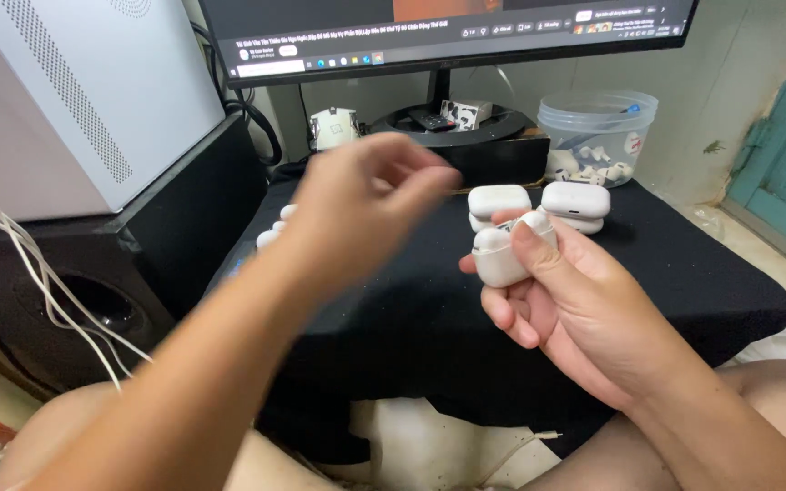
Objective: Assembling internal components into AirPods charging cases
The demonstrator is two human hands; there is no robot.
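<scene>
Right hand clasps a white earbud case, lid open, over the black table. Left hand at 9 o'clock is blurred, fingers pinched (holding anything? can't tell). Two stacks of closed cases sit at 12, w/ monitor base behind. Clear tub at 1 holds small white earbud parts. Table edge at 3, bare cloth between.

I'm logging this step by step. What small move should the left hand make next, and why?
Probably bring the left hand back across to the white earbud case in the right hand. The right hand grips the case with its thumb on top and the lid looks partly open, while the left hand is blurred, raised and apart from it, fingers pinched; whether it holds anything cannot be told.
</scene>
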